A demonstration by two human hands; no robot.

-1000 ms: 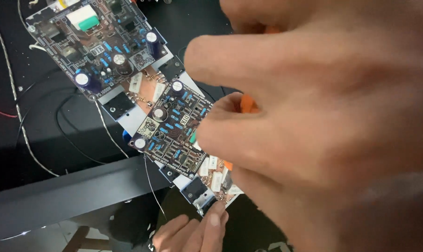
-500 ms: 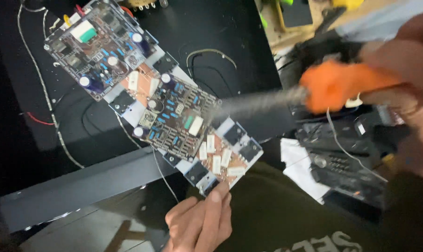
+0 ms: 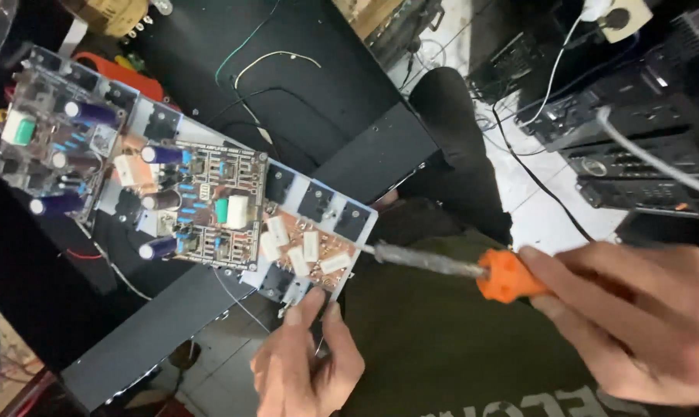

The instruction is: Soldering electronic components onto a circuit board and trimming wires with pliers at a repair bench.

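Right hand (image 3: 635, 324) is gripping the screwdriver (image 3: 473, 270) closed; left hand (image 3: 307, 363) is pinching the circuit board (image 3: 210, 205) edge. Keep the tip squarely seated.

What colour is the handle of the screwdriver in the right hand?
Orange: the screwdriver handle, gripped by the right hand, shows clearly in the head view.
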